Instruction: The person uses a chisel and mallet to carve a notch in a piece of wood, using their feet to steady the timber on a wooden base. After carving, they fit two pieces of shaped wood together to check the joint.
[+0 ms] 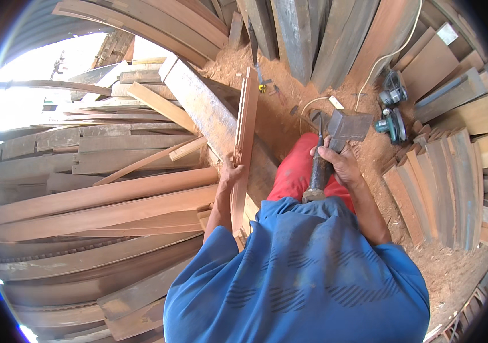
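Wooden strip (246, 114) in left fingers (236, 170), mallet (351, 126) in right fingers (328, 153)

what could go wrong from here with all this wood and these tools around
Splinters from the long wooden piece might catch the bare left hand gripping it. The block-headed mallet in the right hand is near the red-clad legs, so a slip could bruise them. The pale cable running near the power tools may snag a foot.
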Motion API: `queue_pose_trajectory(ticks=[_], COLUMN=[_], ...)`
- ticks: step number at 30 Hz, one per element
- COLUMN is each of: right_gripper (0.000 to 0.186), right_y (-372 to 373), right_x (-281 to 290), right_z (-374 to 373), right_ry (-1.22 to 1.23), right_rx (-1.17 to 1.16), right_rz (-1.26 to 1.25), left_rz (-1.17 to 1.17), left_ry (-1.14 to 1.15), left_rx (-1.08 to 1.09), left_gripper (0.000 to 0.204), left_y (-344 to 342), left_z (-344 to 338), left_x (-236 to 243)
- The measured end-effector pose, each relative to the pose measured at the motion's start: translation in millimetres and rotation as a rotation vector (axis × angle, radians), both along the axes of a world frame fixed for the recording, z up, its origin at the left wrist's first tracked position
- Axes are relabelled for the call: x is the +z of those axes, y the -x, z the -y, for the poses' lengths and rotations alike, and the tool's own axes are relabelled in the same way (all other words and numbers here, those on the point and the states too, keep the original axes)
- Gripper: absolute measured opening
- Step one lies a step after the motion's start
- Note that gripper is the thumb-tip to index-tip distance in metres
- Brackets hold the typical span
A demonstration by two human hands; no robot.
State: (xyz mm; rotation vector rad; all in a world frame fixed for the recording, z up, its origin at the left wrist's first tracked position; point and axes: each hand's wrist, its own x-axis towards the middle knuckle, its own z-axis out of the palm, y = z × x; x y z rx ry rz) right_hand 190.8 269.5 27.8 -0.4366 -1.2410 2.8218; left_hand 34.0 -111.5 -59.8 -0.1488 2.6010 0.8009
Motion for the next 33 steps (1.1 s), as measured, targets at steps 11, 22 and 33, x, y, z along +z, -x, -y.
queue_pose_trajectory(ticks=[11,22,33], right_gripper=[0.025,0.022,0.022], right_y=[-39,7,23], right_x=[33,45,55], right_z=[64,93,127], right_ry=[-0.124,-0.328,-0.454], right_rx=[0.207,0.201,0.253], right_rz=[-0.031,-0.005,0.031], left_rz=[-0.264,-0.552,-0.556], left_ry=[-0.526,-0.291,-0.075], left_rx=[0.246,-0.255,-0.273], left_gripper=[0.011,0.058,0.072], left_y=[22,-27,-56], left_z=[0,-18,-37], left_x=[-50,-20,-17])
